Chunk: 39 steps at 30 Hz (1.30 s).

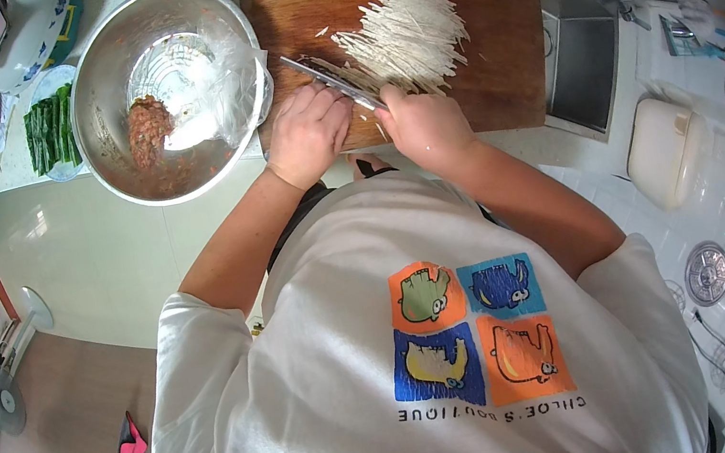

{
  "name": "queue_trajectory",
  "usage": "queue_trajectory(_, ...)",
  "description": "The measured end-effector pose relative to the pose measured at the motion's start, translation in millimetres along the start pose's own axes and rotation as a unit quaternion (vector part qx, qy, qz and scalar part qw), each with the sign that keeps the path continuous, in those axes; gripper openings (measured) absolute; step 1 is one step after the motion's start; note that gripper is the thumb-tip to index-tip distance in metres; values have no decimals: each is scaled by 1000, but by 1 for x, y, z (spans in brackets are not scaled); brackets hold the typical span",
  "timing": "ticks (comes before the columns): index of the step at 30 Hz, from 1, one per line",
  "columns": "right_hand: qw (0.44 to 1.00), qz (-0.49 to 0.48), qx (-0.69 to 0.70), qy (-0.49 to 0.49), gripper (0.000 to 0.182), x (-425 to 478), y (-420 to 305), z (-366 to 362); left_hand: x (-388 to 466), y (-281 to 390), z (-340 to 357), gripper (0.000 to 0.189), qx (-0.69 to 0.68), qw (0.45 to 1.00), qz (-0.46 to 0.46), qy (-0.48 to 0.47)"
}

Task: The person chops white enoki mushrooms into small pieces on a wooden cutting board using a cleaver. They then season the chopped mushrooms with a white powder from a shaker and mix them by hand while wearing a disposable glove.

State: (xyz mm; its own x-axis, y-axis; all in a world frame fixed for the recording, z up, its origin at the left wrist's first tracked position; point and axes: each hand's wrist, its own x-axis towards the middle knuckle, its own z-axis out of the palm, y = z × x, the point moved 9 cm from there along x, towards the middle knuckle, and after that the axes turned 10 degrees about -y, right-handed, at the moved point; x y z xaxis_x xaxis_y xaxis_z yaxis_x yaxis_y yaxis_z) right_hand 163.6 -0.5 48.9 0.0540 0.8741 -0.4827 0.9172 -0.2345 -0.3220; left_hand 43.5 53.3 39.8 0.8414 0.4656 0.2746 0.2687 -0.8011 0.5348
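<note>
My right hand [426, 122] is closed round the handle of a kitchen knife [337, 82], whose blade slants up to the left over the wooden cutting board [294, 5]. Against the near side of the blade rest the bent fingers of my left hand [309, 130], by the board's front edge; whether anything lies under them is hidden. Beyond the blade is a pile of thin white shreds [412, 32], their kind unclear, with browner strips close to the knife.
Left of the board stands a steel bowl [86, 122] with a lump of minced meat [149, 129] and a clear plastic bag [238, 95]. Farther left, cut green vegetables [52, 132] lie on a plate. A sink [578, 68] adjoins the board's right side.
</note>
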Motion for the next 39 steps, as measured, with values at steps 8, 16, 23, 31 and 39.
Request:
queue_trajectory(8, 1000, 2, 17, 8, 20, 1, 2, -8, 2, 2, -2, 17, -7, 1000, 6, 2)
queue_trajectory(16, 999, -10, 21, 31, 20, -10, 1, -3, 2, 3, 0, 17, 6, 1000, 11, 11)
queue_trajectory(23, 999, -19, 7, 27, 20, -9, -3, -8, 1, 1, 1, 16, 4, 1000, 8, 8)
queue_trajectory(31, 1000, -14, -1, 7, 20, -1, -2, -6, 1, 0, 0, 17, -5, 1000, 5, 14)
queue_trajectory(39, 999, 28, 30, -14, 23, 2, -1, 4, 3, 0, 2, 16, -8, 1000, 3, 5)
